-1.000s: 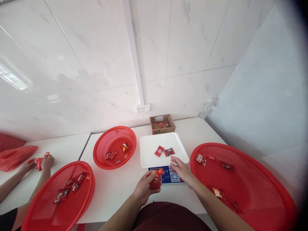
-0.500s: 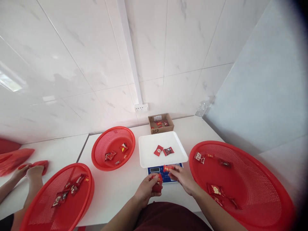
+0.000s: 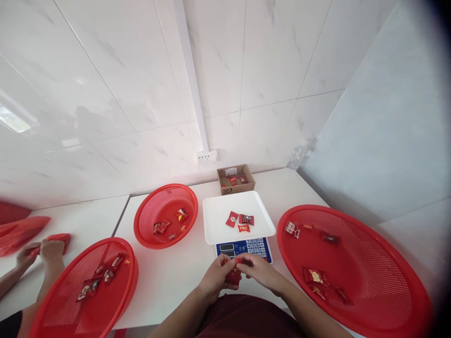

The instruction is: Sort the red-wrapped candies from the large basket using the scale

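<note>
My left hand [image 3: 214, 277] is closed around some small red snack packets [image 3: 232, 278] in front of the scale. Against these packets, my right hand [image 3: 261, 272] pinches a red piece at their top edge; its fingers partly hide it. Just beyond both hands is a blue weighing scale [image 3: 243, 247] with a keypad and display. Its white tray [image 3: 220, 206] carries three red packets: a square one [image 3: 231, 219], a darker one [image 3: 246, 219] and a small one [image 3: 244, 228].
Red mesh baskets holding several packets stand at right [image 3: 384, 249], back left [image 3: 141, 220] and front left [image 3: 121, 300]. A cardboard box [image 3: 239, 188] with packets sits behind the tray. At far left, a co-worker's hands [image 3: 51, 249] hold a red bag [image 3: 63, 239].
A small red packet from my right hand now lies on the tray with the other two. My right hand has moved back and left to the packets in my left hand.
</note>
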The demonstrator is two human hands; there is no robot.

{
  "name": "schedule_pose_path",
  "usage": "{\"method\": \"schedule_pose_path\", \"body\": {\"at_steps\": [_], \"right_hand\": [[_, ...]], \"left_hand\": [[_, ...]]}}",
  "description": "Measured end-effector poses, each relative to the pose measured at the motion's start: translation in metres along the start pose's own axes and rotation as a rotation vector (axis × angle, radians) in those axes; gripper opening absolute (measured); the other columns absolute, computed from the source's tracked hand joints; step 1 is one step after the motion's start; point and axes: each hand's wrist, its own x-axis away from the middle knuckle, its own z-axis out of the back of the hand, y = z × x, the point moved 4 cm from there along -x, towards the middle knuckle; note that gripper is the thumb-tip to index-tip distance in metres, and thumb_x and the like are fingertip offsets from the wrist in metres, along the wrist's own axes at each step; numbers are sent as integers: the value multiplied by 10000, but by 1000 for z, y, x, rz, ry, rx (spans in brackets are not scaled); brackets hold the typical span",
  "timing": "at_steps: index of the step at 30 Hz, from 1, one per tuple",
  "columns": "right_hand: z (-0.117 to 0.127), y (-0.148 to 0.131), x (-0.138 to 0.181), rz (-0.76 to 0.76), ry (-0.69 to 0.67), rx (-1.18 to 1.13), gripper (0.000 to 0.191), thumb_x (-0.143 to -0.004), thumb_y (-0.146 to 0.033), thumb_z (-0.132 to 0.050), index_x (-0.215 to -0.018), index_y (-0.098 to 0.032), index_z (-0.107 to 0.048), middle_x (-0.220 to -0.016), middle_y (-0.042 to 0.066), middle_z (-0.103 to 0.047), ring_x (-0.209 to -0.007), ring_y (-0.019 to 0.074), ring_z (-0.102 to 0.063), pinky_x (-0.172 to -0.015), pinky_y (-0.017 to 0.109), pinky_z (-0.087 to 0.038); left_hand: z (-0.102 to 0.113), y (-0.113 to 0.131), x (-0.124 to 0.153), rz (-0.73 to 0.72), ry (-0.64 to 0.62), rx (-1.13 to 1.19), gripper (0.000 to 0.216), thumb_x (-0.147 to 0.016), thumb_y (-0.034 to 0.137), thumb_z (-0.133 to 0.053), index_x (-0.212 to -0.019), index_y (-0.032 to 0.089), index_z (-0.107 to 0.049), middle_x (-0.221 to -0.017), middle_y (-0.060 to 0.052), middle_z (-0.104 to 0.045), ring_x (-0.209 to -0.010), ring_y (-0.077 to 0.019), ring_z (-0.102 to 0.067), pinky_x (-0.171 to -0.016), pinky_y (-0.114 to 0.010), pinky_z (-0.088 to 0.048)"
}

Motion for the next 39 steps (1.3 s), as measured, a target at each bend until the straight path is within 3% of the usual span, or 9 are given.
{"method": "schedule_pose_path", "body": {"at_steps": [4, 8, 12, 15, 21, 27, 31, 35, 39], "right_hand": [[-3, 1, -1, 42, 36, 159, 175, -738, -324, -556, -674, -183, -637, -649, 2, -634, -628, 141, -532, -607, 265, -395], [2, 6, -4, -13, 89, 72, 255, -743, -423, -548, -692, -187, -629, -686, 12, -638, -666, 154, -546, -612, 266, -410], [15, 14, -2, -96, 220, -120, 370, -719, -530, -548, -840, -191, -636, -829, 33, -648, -771, 172, -567, -655, 276, -431], [25, 25, 4, -147, 302, -219, 398, -691, -552, -573, -845, -190, -631, -808, 28, -632, -748, 159, -557, -671, 280, -432], [30, 49, 19, -211, 331, -319, 366, -675, -543, -596, -763, -188, -619, -799, 33, -619, -689, 132, -544, -651, 262, -435], [31, 62, 28, -213, 331, -333, 379, -668, -544, -594, -785, -186, -635, -820, 38, -616, -668, 127, -546, -617, 252, -426], [33, 64, 32, -228, 387, -360, 359, -620, -519, -643, -751, -185, -642, -786, 31, -609, -639, 124, -536, -594, 259, -413], [34, 64, 36, -226, 395, -384, 352, -608, -506, -657, -751, -185, -646, -778, 26, -603, -638, 119, -532, -597, 258, -410], [34, 67, 39, -228, 391, -351, 360, -631, -518, -630, -764, -184, -644, -775, 26, -605, -635, 119, -529, -587, 252, -402]], "left_hand": [[-2, -2, -2, 0, -29, -44, 467, -624, 570, -643, -786, 192, -421, -670, -13, -604, -618, -141, -571, -564, -274, -446], [1, -4, -4, 3, -10, 43, 470, -637, 571, -637, -851, 188, -468, -764, -35, -615, -677, -164, -590, -587, -299, -463], [6, 3, -7, -15, 16, 257, 313, -672, 340, -688, -867, 185, -498, -902, -54, -632, -838, -175, -602, -754, -337, -480], [8, 17, -11, -68, 15, 342, 292, -682, 213, -680, -930, 169, -531, -1003, -78, -637, -867, -162, -612, -807, -298, -468], [21, 43, -36, -173, 143, 140, 291, -710, 304, -674, -920, 156, -538, -873, -67, -657, -699, -138, -617, -628, -250, -468], [17, 77, -87, -223, 222, 54, 232, -697, 228, -687, -839, 144, -524, -849, -76, -631, -705, -131, -603, -705, -276, -473], [3, 104, -111, -239, 220, -14, 249, -723, 205, -647, -922, 139, -512, -894, -99, -624, -756, -164, -607, -725, -306, -475], [0, 115, -113, -266, 290, -119, 406, -711, 219, -652, -1073, 180, -471, -1051, -102, -579, -901, -182, -568, -768, -296, -437], [-5, 96, -86, -241, 246, -218, 301, -705, 272, -652, -969, 169, -553, -994, -91, -591, -872, -184, -557, -739, -291, -426]]}}
